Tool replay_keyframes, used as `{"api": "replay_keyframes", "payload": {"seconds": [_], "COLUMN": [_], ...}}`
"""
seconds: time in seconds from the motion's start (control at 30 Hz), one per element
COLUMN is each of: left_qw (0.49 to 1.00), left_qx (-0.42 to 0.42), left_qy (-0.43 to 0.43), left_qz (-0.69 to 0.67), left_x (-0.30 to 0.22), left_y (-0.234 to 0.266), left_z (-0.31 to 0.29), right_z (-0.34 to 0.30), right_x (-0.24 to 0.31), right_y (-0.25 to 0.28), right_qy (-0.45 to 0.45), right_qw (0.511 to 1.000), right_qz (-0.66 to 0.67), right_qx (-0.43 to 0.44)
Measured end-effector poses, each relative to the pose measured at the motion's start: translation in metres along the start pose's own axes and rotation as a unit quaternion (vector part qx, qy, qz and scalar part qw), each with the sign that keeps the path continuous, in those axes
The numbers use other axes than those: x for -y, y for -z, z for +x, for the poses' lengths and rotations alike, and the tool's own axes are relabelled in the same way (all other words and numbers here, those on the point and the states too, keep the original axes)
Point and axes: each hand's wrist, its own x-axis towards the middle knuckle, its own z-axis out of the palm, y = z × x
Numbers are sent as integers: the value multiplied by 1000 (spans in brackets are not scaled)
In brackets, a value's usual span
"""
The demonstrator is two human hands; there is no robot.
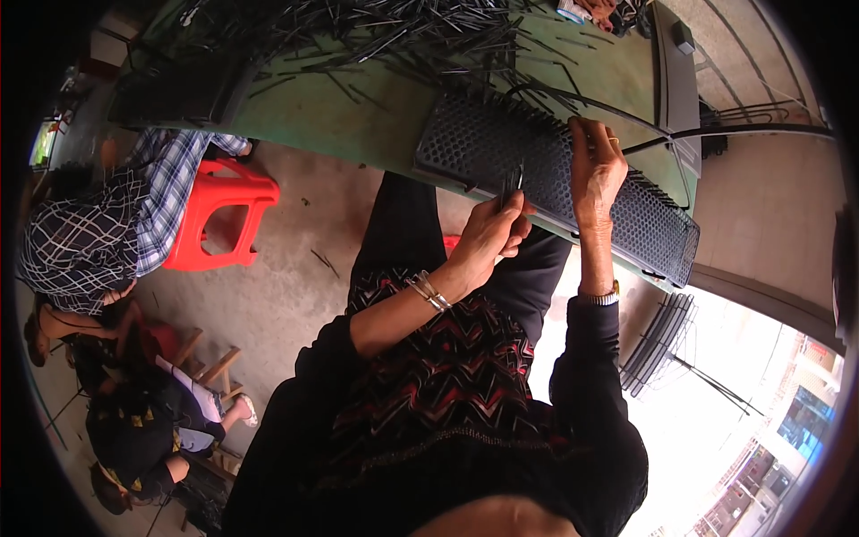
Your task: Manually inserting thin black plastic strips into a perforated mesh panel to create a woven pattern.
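Observation:
A long black tray (479, 145) full of round holes lies slantwise along the near edge of the green table. Thin black pieces (534, 115) stand in a row along its far edge. My left hand (488, 237), in front of the tray, is closed around a small bunch of thin black strips (513, 183) that point upward. Over the tray's far side, my right hand (598, 174) is pinched at that row; its fingertips hide whatever they hold. A large loose pile of similar black strips (385, 31) covers the far part of the table.
Black cables (716, 131) cross the table's right side. A red plastic stool (228, 215) stands on the floor to the left, beside a person in a plaid garment (165, 179). Other people sit at lower left. A black wire rack (658, 345) stands at the right.

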Motion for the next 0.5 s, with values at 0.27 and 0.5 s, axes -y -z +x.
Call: {"api": "replay_keyframes", "payload": {"seconds": [0.27,0.5], "left_qw": [998,997], "left_qx": [42,73], "left_qy": [-26,-7], "left_qz": [-38,-20], "left_x": [-1,-1], "left_y": [-7,-6], "left_z": [-1,-3], "right_z": [5,-16], "right_x": [8,17], "right_y": [15,44], "right_qy": [11,-170], "right_qw": [992,910], "right_qz": [-84,217], "right_qx": [93,310]}}
